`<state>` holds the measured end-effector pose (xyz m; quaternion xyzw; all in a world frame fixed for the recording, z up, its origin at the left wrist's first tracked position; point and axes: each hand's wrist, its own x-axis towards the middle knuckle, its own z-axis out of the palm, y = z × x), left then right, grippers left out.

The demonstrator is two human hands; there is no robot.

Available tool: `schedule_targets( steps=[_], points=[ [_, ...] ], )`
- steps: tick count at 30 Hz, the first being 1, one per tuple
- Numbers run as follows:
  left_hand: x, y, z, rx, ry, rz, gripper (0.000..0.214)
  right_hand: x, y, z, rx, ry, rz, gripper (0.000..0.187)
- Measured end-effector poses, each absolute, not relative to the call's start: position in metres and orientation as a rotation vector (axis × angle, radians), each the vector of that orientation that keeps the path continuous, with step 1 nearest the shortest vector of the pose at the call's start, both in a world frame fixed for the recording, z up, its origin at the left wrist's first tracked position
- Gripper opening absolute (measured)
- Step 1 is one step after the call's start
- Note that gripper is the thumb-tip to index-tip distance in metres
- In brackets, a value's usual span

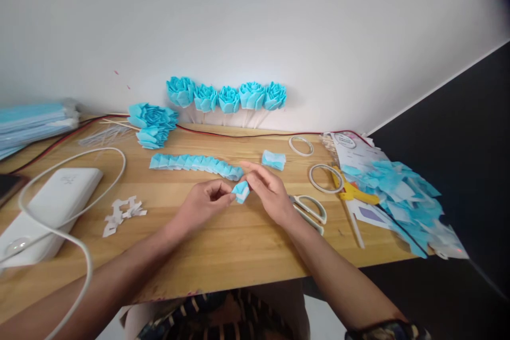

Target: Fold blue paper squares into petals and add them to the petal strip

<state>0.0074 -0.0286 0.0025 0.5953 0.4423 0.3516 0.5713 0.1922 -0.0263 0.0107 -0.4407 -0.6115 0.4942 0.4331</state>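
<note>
A wooden table (pixel 167 271) bears a pile of blue pieces (pixel 402 191) at right and a folded blue strip (pixel 195 163) beyond the hands. The left hand (pixel 205 201) clamps thumb and fingertips on a small folded piece (pixel 240 193) held between both hands; the right hand's (pixel 271 191) fingers, bunched together, meet its upper edge, their grip unclear.

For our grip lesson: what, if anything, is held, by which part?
A folded blue piece: the left hand pinches its left edge; the right hand touches its upper right.
</note>
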Motion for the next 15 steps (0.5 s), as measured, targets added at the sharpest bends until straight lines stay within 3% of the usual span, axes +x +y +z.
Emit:
schedule_targets(
  steps=[6,15],
  points=[
    [0.005,-0.027,0.008,1.364,1.019,0.969,0.023,0.190,-0.025,0.008,-1.016,-1.537,1.386,0.048],
    [0.004,-0.027,0.011,1.372,1.026,0.901,0.023,0.187,-0.027,0.006,-1.075,-1.739,1.224,0.053]
  ],
)
